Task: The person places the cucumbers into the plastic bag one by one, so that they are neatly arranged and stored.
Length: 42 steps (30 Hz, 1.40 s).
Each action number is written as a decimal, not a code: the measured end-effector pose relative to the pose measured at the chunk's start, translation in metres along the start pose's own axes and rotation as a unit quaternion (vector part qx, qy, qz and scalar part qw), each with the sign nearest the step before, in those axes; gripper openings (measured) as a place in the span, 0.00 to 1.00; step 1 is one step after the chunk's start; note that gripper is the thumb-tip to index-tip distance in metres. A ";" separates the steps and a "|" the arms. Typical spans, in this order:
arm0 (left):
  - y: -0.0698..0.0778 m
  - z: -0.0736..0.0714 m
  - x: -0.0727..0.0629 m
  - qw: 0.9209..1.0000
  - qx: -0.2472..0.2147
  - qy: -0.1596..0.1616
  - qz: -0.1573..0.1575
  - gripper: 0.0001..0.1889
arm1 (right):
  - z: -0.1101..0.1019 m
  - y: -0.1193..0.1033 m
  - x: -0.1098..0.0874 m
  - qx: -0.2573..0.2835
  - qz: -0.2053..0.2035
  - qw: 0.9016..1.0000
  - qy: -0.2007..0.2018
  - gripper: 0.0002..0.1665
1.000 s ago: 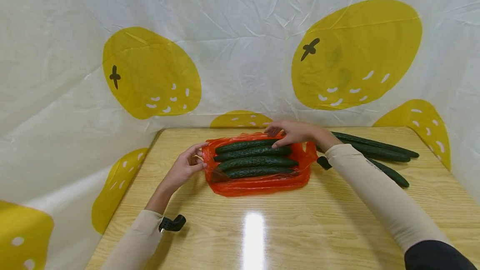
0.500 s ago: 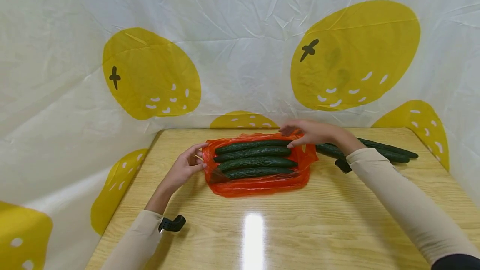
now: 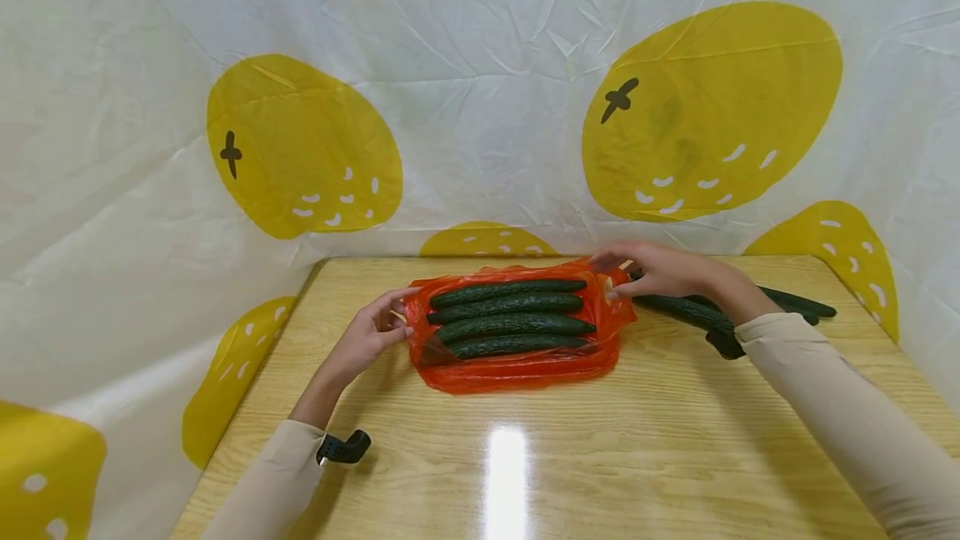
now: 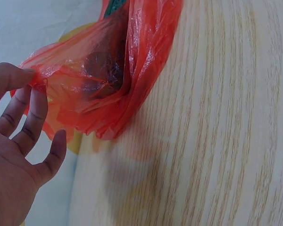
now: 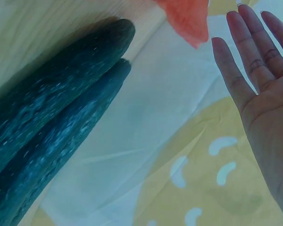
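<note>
A red plastic bag [image 3: 517,377] lies on the table with several dark green cucumbers [image 3: 513,324] side by side in its opening. My left hand [image 3: 362,342] is at the bag's left end; in the left wrist view its thumb and fingers pinch the bag's thin edge [image 4: 52,70]. Over the right end of the bag hovers my right hand [image 3: 667,271], fingers extended and holding nothing. The right wrist view shows that palm [image 5: 273,108] apart from two loose cucumbers [image 5: 61,84], with a red corner of the bag [image 5: 188,21] above.
More loose cucumbers [image 3: 682,311] lie to the right of the bag, partly hidden by the right arm. The wooden table [image 3: 420,465] meets a white sheet with yellow fruit prints [image 3: 487,148] at the back and left.
My right hand has moved right, from above the cucumbers in the bag to the bag's right end. The left hand and the bagged cucumbers have stayed put.
</note>
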<state>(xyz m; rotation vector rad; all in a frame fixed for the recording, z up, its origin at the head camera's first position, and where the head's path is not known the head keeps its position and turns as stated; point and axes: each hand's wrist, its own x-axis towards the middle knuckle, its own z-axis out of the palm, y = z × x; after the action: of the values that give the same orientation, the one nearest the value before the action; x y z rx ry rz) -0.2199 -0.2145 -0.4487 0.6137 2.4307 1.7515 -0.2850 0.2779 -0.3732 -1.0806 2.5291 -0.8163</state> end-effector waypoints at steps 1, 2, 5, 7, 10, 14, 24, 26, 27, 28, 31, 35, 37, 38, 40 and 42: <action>0.000 0.000 0.000 1.000 0.002 0.001 0.000 0.31 | 0.000 0.001 -0.003 -0.002 0.002 1.000 0.004 0.35; 0.000 0.000 0.000 1.000 0.006 0.001 0.000 0.31 | 0.000 0.002 -0.006 0.000 0.004 1.000 0.006 0.35; 0.001 0.000 0.000 1.000 0.011 0.000 -0.003 0.31 | 0.000 0.005 -0.016 0.003 0.012 1.000 0.011 0.34; 0.002 0.000 0.000 1.000 0.014 -0.002 -0.006 0.31 | 0.001 0.006 -0.023 0.005 0.014 1.000 0.015 0.35; 0.004 0.001 -0.001 1.000 0.015 -0.002 -0.012 0.32 | 0.003 0.008 -0.033 0.012 0.013 1.000 0.023 0.36; 0.004 0.001 -0.002 1.000 0.006 -0.001 -0.018 0.33 | 0.006 0.011 -0.046 0.014 0.017 0.999 0.035 0.35; 0.003 0.001 -0.003 0.999 -0.015 -0.009 -0.027 0.35 | 0.013 0.030 -0.072 0.002 0.018 0.998 0.058 0.29; 0.003 0.001 -0.004 0.999 -0.016 -0.010 -0.030 0.35 | 0.015 0.033 -0.077 0.000 0.023 0.998 0.060 0.29; 0.004 0.001 -0.004 0.999 -0.016 -0.011 -0.030 0.35 | 0.015 0.034 -0.080 -0.001 0.024 0.998 0.061 0.29; 0.004 0.001 -0.004 0.999 -0.016 -0.012 -0.031 0.35 | 0.016 0.036 -0.082 -0.003 0.026 0.998 0.062 0.29; 0.005 0.001 -0.005 0.999 -0.012 -0.012 -0.031 0.35 | 0.018 0.041 -0.089 -0.009 0.029 0.997 0.067 0.30; 0.005 0.001 -0.005 0.999 -0.007 -0.011 -0.031 0.36 | 0.021 0.048 -0.098 -0.017 0.036 0.996 0.074 0.30; 0.005 0.001 -0.005 0.999 -0.007 -0.011 -0.030 0.36 | 0.023 0.050 -0.101 -0.022 0.041 0.996 0.078 0.30; 0.004 0.001 -0.005 0.999 -0.007 -0.012 -0.030 0.36 | 0.024 0.051 -0.103 -0.023 0.045 0.996 0.079 0.30; 0.004 0.001 -0.005 1.000 -0.005 -0.011 -0.027 0.36 | 0.025 0.053 -0.107 -0.027 0.051 0.995 0.082 0.30; 0.004 0.001 -0.005 1.000 0.000 -0.011 -0.025 0.36 | 0.026 0.054 -0.110 -0.028 0.058 0.994 0.084 0.29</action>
<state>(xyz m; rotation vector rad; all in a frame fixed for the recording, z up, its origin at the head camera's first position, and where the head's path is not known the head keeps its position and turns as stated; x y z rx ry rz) -0.2142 -0.2140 -0.4466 0.5633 2.4092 1.7180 -0.2290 0.3784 -0.4231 -0.9068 2.7395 -0.8406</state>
